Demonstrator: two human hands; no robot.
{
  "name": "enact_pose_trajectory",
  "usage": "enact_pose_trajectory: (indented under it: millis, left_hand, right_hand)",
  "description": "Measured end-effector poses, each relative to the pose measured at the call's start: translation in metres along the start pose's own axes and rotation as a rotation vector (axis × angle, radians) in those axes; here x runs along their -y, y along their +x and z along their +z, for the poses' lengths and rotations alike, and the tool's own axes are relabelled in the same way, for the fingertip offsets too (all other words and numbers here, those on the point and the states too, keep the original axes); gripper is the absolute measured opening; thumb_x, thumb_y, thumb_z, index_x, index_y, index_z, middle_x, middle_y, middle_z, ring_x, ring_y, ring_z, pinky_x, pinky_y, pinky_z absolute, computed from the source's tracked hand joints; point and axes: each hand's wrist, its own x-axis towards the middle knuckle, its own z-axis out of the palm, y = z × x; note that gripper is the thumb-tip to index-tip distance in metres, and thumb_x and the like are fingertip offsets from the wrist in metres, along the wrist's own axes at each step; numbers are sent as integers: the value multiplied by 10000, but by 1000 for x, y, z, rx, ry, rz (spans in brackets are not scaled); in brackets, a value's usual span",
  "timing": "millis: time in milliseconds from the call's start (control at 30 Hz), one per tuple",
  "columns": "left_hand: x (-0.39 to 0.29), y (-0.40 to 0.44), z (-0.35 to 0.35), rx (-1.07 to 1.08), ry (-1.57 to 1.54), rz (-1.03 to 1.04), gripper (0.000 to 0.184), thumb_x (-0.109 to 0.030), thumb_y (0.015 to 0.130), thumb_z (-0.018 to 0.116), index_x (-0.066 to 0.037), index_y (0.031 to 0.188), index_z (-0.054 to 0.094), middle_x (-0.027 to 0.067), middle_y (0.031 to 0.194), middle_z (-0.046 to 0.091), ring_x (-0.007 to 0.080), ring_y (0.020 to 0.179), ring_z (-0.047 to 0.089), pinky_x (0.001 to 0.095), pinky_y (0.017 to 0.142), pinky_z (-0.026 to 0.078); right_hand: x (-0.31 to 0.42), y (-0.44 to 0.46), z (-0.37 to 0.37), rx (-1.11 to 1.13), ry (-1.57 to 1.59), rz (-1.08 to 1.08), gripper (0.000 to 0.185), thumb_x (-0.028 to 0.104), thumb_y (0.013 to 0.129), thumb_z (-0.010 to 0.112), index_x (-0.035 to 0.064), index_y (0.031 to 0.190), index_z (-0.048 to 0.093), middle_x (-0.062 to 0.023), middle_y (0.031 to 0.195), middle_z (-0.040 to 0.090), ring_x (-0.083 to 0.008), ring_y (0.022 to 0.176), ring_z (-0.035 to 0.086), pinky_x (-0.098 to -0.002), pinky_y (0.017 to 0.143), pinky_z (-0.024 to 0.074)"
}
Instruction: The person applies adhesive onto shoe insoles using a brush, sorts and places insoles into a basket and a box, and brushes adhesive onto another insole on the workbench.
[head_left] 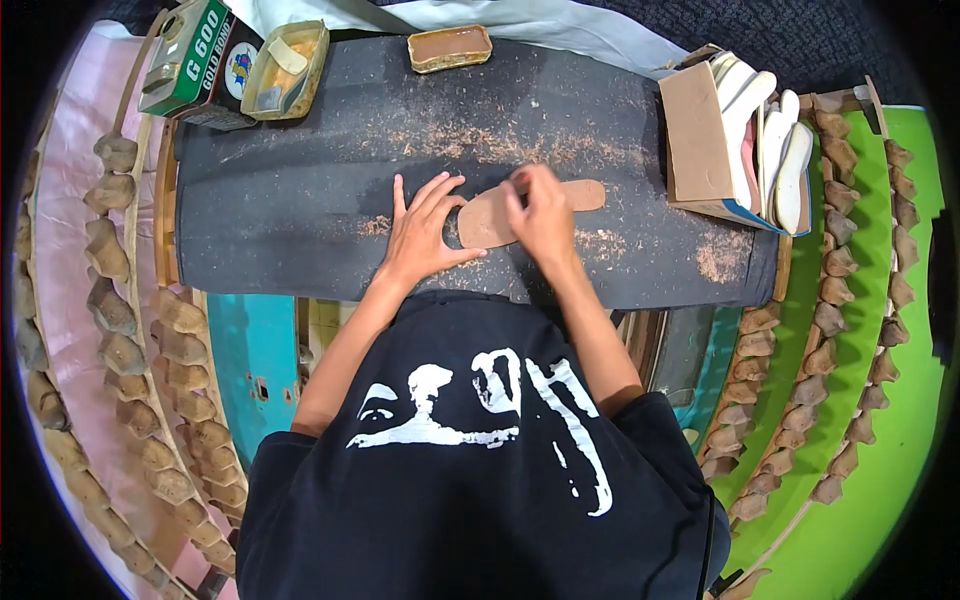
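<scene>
A flat tan shoe sole [485, 220] lies on the dark work table, its wide end to the left and its narrow end to the upper right. My left hand [420, 232] rests beside the wide end, fingers spread, with thumb and forefinger curved around that edge. Over the middle of the sole is my right hand [545, 215], its fingers curled together in a closed grip. Whatever it may grip is hidden by the fingers. Brown shavings [480, 143] lie scattered around and behind the sole.
The table [300, 220] carries a green and black can [200, 65], a yellowish tray [290, 70] and a small dish of brown material [450, 48] at the back. A cardboard box [697, 140] of pale soles stands at right. Racks of wooden shoe lasts [110, 250] line both sides.
</scene>
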Motion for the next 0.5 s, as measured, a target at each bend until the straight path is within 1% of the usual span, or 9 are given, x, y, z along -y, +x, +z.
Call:
enact_pose_trajectory:
  millis: [33,100,200,233,300,367,400,500]
  left_hand:
    - [1,0,1,-5,-2,4,774,-588,641,956,-128,1209,705,33,1571,581,265,1550,442,752,1283,42]
    - [3,0,3,-9,30,11,776,-585,639,957,-127,1212,706,33,1568,582,264,1549,443,750,1284,44]
    - [1,0,1,-8,0,4,776,-583,636,959,-119,1206,711,32,1565,583,262,1548,445,746,1286,44]
    - [-1,0,-1,-6,-21,-4,775,-582,636,960,-115,1203,713,32,1563,583,260,1548,445,745,1287,44]
    - [-1,0,0,-9,-26,0,778,-582,634,962,-108,1199,715,31,1563,583,260,1546,447,742,1288,43]
    - [0,-1,-1,-8,-20,-1,779,-581,632,963,-103,1195,716,29,1563,582,259,1546,449,739,1290,42]
    - [0,-1,-1,-4,-14,-4,779,-581,632,964,-102,1193,716,27,1563,582,259,1545,449,738,1290,41]
    - [-1,1,-1,-5,-19,-3,774,-577,630,967,-101,1187,717,25,1563,581,259,1544,451,736,1291,41]
  right_hand:
    - [10,-4,7,40,63,-16,195,86,899,808,8,1013,669,-147,942,713,-331,821,741,-426,732,582]
    - [32,-16,12,126,194,26,200,95,890,820,4,1017,695,-147,940,735,-338,818,749,-418,743,587]
    - [29,-17,12,121,288,46,194,135,899,792,26,1029,698,-160,930,723,-360,834,734,-431,745,584]
    - [14,-14,10,136,163,31,236,160,907,808,5,1058,712,-183,951,746,-358,846,751,-420,763,597]
    - [-10,-3,2,66,155,88,238,145,904,812,-6,1054,706,-193,953,739,-364,846,749,-422,756,595]
    - [-21,11,-10,-24,65,177,230,128,900,812,-13,1040,696,-196,950,732,-380,841,743,-436,753,585]
    - [-23,17,-17,12,83,269,216,122,905,804,-11,1030,689,-196,947,723,-393,849,735,-451,761,576]
    - [-16,20,-19,-1,60,257,202,114,908,798,-10,1011,677,-196,945,713,-399,856,723,-473,770,568]
